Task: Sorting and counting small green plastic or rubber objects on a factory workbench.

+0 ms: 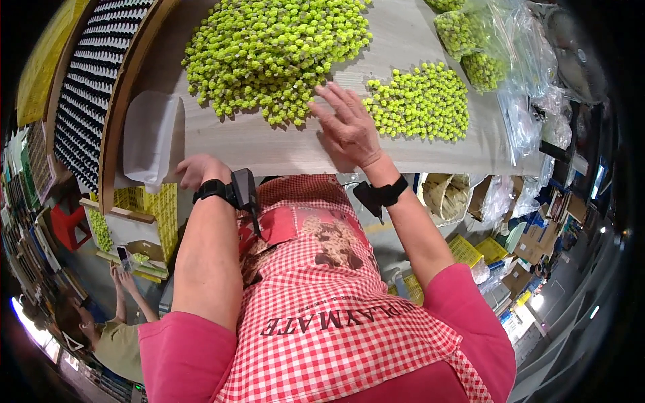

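A large heap of small bright yellow-green, knobbly pieces (pixel 275 54) covers the far middle of the pale wood-grain table (pixel 255 151). To its right lies a smaller, flatter spread of the same pieces (pixel 420 104). My right hand (pixel 346 127) is between the two groups, palm down, fingers stretched out, with nothing visible in it. My left hand (pixel 201 171) hovers at the table's near edge, its fingers loosely bent and apart, holding nothing I can see. Just beyond it, a translucent white plastic scoop-like tray (pixel 149 138) rests on the table.
At the left stands a wood-edged rack with black-and-white rows (pixel 101 80). Clear plastic bags (pixel 531 74) and bagged green pieces (pixel 463 33) lie at the right. Yellow crates (pixel 467 250) and cartons (pixel 537 242) stand below. Another person (pixel 114 342) is at lower left.
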Demonstrator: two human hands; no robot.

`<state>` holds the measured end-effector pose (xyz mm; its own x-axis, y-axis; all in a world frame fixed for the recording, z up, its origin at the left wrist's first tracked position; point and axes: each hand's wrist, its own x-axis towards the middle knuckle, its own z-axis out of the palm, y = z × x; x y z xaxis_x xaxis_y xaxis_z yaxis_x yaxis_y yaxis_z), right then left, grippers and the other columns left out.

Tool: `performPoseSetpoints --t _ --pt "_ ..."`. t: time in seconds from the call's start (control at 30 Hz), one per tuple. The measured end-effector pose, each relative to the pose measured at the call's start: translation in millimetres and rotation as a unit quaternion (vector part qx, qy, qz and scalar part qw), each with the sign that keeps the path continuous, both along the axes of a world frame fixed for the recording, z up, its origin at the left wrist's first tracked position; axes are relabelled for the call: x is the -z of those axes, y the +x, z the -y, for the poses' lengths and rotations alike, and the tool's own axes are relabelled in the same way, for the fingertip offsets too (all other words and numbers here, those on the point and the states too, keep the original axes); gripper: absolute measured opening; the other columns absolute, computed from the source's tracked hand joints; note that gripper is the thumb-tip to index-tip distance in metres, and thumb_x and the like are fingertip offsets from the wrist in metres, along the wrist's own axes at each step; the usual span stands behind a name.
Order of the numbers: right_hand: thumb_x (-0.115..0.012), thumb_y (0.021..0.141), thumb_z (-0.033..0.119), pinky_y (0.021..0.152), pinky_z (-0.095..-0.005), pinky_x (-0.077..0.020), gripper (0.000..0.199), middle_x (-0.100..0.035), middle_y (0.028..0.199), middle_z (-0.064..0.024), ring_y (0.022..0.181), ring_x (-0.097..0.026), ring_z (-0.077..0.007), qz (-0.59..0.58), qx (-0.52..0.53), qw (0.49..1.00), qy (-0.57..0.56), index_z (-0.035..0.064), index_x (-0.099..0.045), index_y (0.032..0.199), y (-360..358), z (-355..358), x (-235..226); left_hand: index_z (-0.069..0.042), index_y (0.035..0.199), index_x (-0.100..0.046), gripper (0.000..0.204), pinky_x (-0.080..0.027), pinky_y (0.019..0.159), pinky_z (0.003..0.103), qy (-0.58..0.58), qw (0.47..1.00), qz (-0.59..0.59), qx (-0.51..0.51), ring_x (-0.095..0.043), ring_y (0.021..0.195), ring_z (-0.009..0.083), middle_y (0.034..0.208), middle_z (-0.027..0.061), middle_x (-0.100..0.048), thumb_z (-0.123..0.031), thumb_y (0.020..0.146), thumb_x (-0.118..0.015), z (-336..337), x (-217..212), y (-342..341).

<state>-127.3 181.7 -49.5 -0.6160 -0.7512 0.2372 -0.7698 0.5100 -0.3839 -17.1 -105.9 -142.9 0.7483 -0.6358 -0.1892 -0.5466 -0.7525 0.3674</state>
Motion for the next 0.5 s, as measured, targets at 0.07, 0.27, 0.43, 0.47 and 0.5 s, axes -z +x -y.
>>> performPoseSetpoints --t 0.07,0.27,0.43,0.47,0.5 --pt "-0.062 0.084 0.017 0.108 -0.044 -0.0348 0.045 -0.044 0.143 -0.0064 0.133 -0.04 -0.0286 -0.005 -0.017 1.0 0.004 0.0159 -0.055 0.129 4.7 16.2 12.7 -0.002 0.112 -0.054 0.05 -0.053 0.079 0.053 0.001 1.0 0.002 0.005 -0.064 0.094 0.043 0.103 0.0284 -0.064 -0.043 0.094 -0.033 -1.0 -1.6 -0.3" --pt "-0.059 0.089 0.022 0.11 -0.0417 -0.0335 0.045 -0.04 0.147 -0.0048 0.136 -0.036 -0.0269 0.012 -0.026 0.999 0.029 0.0178 -0.052 0.133 24.9 4.0 34.5 -0.002 0.114 -0.053 0.049 -0.053 0.08 0.052 0.005 1.0 -0.021 0.007 -0.064 0.094 0.043 0.105 0.0276 -0.064 -0.043 0.093 -0.033 -10.1 -19.7 -10.0" --pt "-0.064 0.085 0.015 0.108 -0.0421 -0.0368 0.052 -0.044 0.143 -0.0073 0.133 -0.04 -0.0307 0.037 -0.018 0.999 -0.005 0.0167 -0.05 0.135 35.8 -3.8 36.1 -0.003 0.114 -0.052 0.048 -0.052 0.08 0.053 0.007 1.0 -0.003 0.014 -0.064 0.094 0.0432 0.105 0.028 -0.064 -0.042 0.093 -0.035 -4.6 -6.9 -3.3" --pt "-0.064 0.085 0.015 0.108 -0.0421 -0.0368 0.052 -0.044 0.143 -0.0073 0.133 -0.04 -0.0307 0.037 -0.019 0.999 -0.005 0.0167 -0.05 0.135 34.2 -4.7 34.1 -0.003 0.115 -0.052 0.048 -0.052 0.079 0.053 0.007 1.0 0.001 0.016 -0.064 0.094 0.0432 0.105 0.0281 -0.063 -0.042 0.093 -0.035 -2.8 -3.4 -1.1" --pt "-0.063 0.083 0.01 0.107 -0.0426 -0.0377 0.054 -0.045 0.143 -0.0088 0.132 -0.041 -0.0323 0.067 -0.021 0.997 -0.045 0.0157 -0.05 0.136 32.0 -6.1 31.9 -0.003 0.114 -0.052 0.048 -0.052 0.079 0.053 0.023 0.999 0.014 0.034 -0.064 0.095 0.0433 0.105 0.0285 -0.063 -0.042 0.093 -0.035 -1.1 0.6 1.5"
